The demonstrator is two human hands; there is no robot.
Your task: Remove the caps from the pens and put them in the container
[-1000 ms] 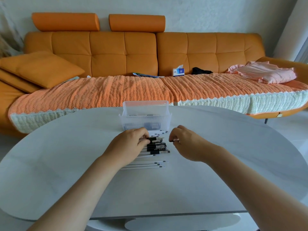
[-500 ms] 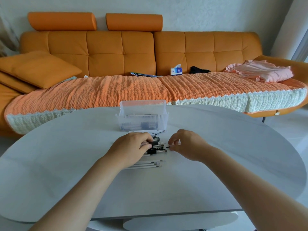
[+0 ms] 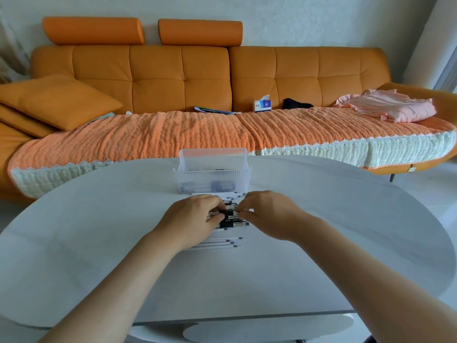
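- A pen [image 3: 228, 214] is being gripped by the curled left hand [image 3: 195, 220] over the pile of pens [image 3: 220, 242], just in front of the container [image 3: 212, 180].
- Its right end is being pinched by the right hand [image 3: 268, 214].
- Judged risk: if it is being pulled crookedly, the cap may be dropped and the pile scattered.

Ribbed clear plastic container [image 3: 213, 179]; matt smooth table [image 3: 99, 243].
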